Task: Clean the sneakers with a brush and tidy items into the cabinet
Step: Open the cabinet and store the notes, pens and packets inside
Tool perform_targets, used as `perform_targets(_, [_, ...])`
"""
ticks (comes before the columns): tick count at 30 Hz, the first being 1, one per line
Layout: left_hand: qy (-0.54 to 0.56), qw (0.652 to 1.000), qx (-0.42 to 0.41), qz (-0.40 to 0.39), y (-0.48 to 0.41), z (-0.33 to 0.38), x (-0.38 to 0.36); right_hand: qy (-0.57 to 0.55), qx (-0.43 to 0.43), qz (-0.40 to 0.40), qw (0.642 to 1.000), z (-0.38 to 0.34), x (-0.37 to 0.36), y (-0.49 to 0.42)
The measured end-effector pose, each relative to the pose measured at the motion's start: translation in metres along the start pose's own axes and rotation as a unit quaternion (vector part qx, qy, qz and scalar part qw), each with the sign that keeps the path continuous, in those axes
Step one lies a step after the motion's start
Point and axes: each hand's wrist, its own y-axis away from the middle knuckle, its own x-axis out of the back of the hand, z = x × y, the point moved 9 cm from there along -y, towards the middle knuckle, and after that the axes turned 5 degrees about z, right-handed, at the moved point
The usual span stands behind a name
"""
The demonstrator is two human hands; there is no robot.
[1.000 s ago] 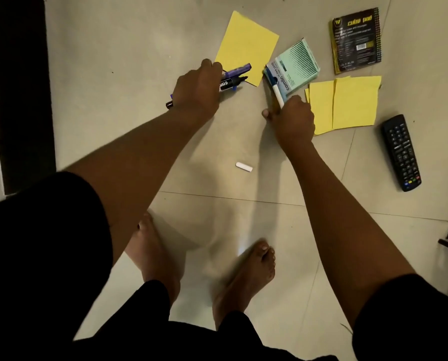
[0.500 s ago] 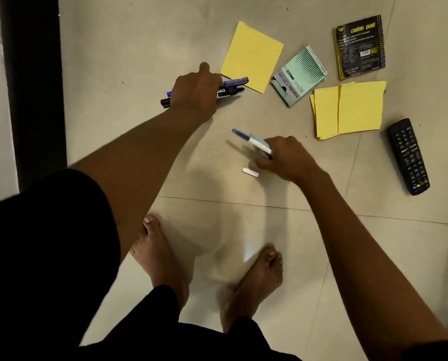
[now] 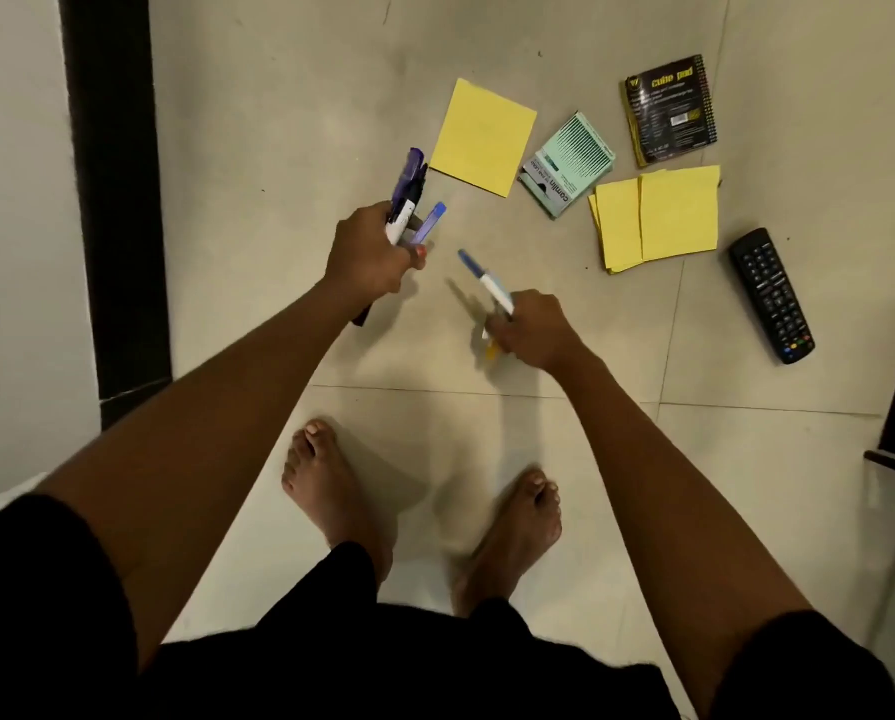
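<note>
I am bent over a tiled floor. My left hand (image 3: 370,254) is closed around a bundle of markers (image 3: 409,192), purple, black-and-white and blue, lifted off the floor and pointing away from me. My right hand (image 3: 531,330) grips a blue-capped white pen (image 3: 484,275), with a small yellow and white piece showing under its fingers. No sneakers, brush or cabinet are in view.
On the floor ahead lie a yellow paper sheet (image 3: 481,135), a green Camlin box (image 3: 567,163), a black spiral notepad (image 3: 668,109), a stack of yellow sheets (image 3: 658,215) and a black remote (image 3: 770,296). A dark door frame (image 3: 112,189) runs along the left. My bare feet stand below.
My left hand lifted the markers off the floor and drew them back. My right hand took the blue pen from beside the green box and closed over the small white piece, gone from the floor.
</note>
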Motion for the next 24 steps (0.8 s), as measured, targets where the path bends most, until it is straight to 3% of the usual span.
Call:
perform_targets(1, [0.059,0.998,0.027,-0.02,0.013,-0.001,0.0,-0.138,-0.041,0.012,0.99,0.003,0.011,0.009])
perform_targets(3, [0.144,0.987,0.057,-0.049,0.044,0.004,0.002,-0.374,-0.096,0.033,0.922,0.005,0.032,0.035])
perform_targets(7, [0.221,0.97,0.084,-0.049,0.11,0.02,0.011,-0.599,-0.137,0.003,0.789,0.001,0.06,0.085])
perform_targets(9, [0.248,0.963,0.098,-0.048,0.145,0.028,0.015,-0.622,-0.147,-0.022,0.769,-0.003,0.071,0.11])
perform_targets(13, [0.261,0.955,0.131,-0.048,0.216,0.061,0.022,-0.601,-0.163,-0.002,0.783,-0.012,0.109,0.177])
perform_targets(17, [0.281,0.946,0.148,-0.065,0.274,0.102,0.02,-0.627,-0.156,-0.006,0.763,-0.028,0.137,0.238])
perform_targets(24, [0.24,0.954,0.088,-0.153,0.358,0.154,0.025,-0.753,-0.156,0.056,0.636,-0.038,0.146,0.331])
